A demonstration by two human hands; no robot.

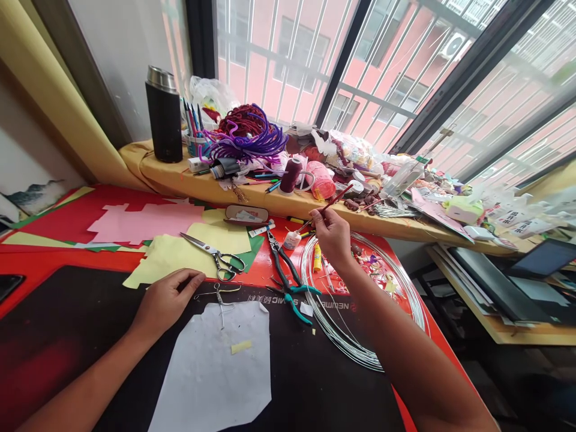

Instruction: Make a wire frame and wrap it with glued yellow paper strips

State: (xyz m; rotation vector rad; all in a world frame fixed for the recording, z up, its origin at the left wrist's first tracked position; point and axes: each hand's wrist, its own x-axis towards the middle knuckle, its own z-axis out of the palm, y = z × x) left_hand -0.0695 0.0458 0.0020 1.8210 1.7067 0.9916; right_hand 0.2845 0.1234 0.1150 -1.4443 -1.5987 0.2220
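Note:
My right hand (332,235) is raised over the far side of the desk, pinching a thin brush (332,200) with a dark red handle. The brush's lower end reaches the mouth of a small white bottle (292,240); whether it is inside, I cannot tell. My left hand (167,300) rests on the black mat, thumb and index fingertip together, with nothing visible between them. Close to its thumb lies a small figure of twisted wire (219,296), over the top edge of a white paper sheet (216,372). A yellowish strip (241,347) lies on that sheet.
Scissors (216,257) lie on yellow paper (166,259). Teal-handled pliers (288,288) sit beside a large wire coil (355,355). Behind, the ledge carries a black tumbler (164,117), purple fuzzy stems (252,141), thread (291,177) and pink yarn (320,180).

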